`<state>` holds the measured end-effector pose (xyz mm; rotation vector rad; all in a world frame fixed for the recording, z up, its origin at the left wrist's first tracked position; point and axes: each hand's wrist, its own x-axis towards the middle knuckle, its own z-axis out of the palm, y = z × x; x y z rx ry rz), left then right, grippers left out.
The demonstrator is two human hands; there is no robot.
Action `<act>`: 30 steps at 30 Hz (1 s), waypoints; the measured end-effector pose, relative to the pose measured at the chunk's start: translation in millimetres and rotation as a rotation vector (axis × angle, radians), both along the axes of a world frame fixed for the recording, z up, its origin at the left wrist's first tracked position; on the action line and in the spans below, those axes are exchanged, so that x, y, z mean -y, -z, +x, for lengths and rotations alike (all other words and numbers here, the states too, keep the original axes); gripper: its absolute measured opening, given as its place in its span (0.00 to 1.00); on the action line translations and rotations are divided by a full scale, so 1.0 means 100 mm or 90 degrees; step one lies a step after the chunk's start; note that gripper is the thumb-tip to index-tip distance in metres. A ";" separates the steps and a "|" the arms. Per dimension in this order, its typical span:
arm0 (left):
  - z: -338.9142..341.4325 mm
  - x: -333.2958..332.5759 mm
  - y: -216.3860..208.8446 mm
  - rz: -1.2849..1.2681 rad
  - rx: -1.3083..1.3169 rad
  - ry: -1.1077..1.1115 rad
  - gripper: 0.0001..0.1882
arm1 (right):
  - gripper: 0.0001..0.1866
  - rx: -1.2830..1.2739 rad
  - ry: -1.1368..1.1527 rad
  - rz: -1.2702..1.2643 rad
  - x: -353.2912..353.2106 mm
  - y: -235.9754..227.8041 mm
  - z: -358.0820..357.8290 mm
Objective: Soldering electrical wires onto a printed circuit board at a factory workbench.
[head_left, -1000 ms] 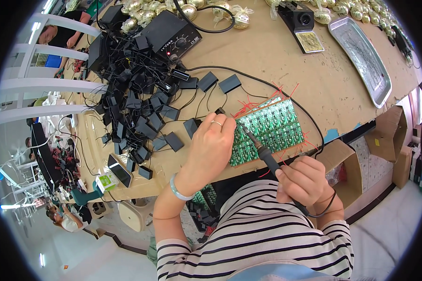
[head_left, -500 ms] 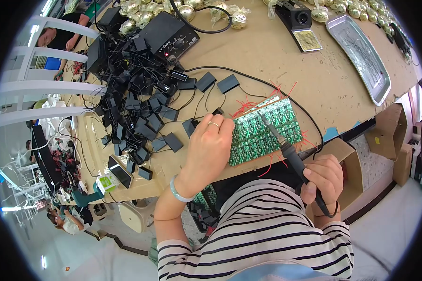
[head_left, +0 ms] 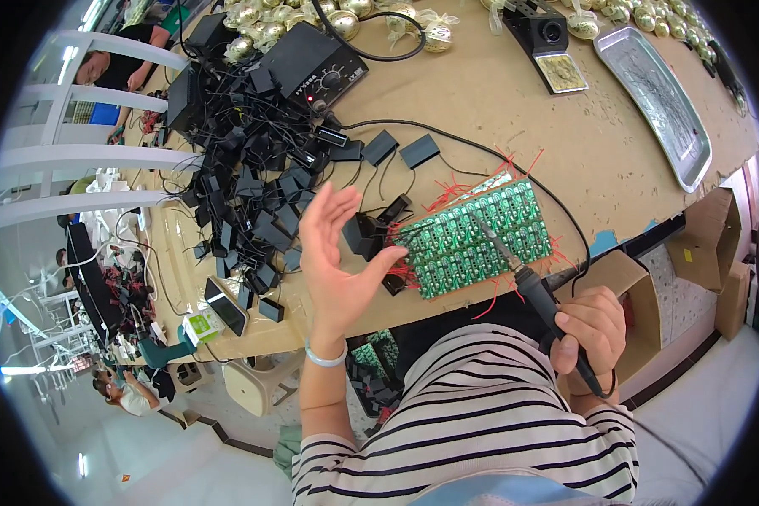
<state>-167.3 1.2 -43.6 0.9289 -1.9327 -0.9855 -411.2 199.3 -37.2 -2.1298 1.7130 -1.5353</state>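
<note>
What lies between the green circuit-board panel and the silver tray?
In the head view, a black cable crosses the brown tabletop between the green panel and silver tray; red wires lie beside the panel.

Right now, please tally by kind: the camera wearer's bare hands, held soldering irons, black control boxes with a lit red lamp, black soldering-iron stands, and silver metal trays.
Bare left hand and right hand: 2
Black-handled soldering iron: 1
Black control box with lit red lamp: 1
Black soldering-iron stand: 1
Silver metal tray: 1
Total: 6
</note>
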 end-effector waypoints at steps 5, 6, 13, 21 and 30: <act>0.19 0.03 0.07 0.006 0.048 0.011 0.30 | 0.11 0.012 -0.001 -0.004 0.01 0.03 0.02; 0.18 0.04 0.07 -0.077 0.113 0.021 0.24 | 0.11 0.010 -0.003 -0.006 0.02 0.02 0.02; -0.01 0.07 0.11 -0.128 0.133 0.040 0.09 | 0.09 0.019 0.006 -0.022 0.06 -0.03 0.12; -0.17 -0.04 0.00 -0.254 0.147 0.206 0.09 | 0.11 0.006 -0.068 0.025 -0.03 0.03 0.06; -0.21 -0.06 0.01 -0.232 0.182 0.191 0.09 | 0.11 -0.006 -0.087 0.009 0.08 0.10 0.11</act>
